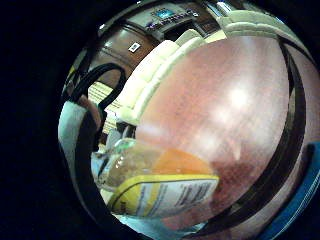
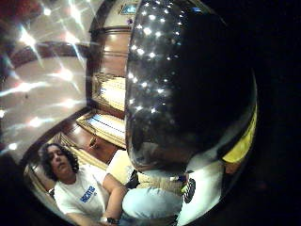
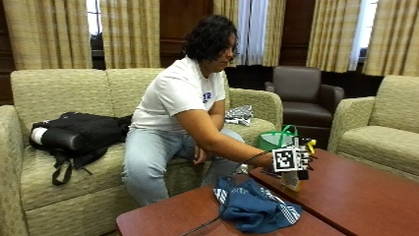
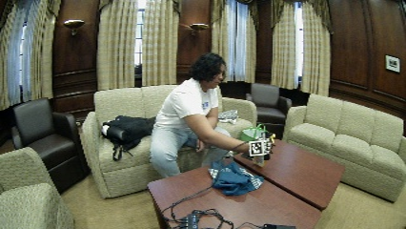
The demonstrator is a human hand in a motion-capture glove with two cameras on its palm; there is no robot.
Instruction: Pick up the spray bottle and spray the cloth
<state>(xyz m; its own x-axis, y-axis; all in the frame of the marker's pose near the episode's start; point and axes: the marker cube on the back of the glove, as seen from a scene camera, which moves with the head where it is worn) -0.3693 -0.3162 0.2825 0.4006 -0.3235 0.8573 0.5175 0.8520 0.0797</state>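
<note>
In the outside view my gloved right hand (image 3: 292, 160) grips the neck of the spray bottle (image 3: 291, 180), which is upright with its base at or just above the red-brown table (image 3: 357, 196). The yellow trigger (image 3: 311, 143) pokes out past the hand. A crumpled blue cloth (image 3: 256, 207) with white stripes lies on the table just in front of the bottle. The little finger side palm view shows the bottle (image 1: 165, 192) close up, with orange liquid and a yellow-and-white label, over the table (image 1: 225, 100). In the wide view the hand (image 4: 258, 147) is beside the cloth (image 4: 234, 179).
A green bag (image 3: 275, 140) stands behind the hand at the table's far edge. A black backpack (image 3: 75, 135) lies on the sofa (image 3: 59, 93). Cables and small devices (image 4: 197, 218) lie on the table's near end. Another sofa (image 4: 355, 136) flanks the table.
</note>
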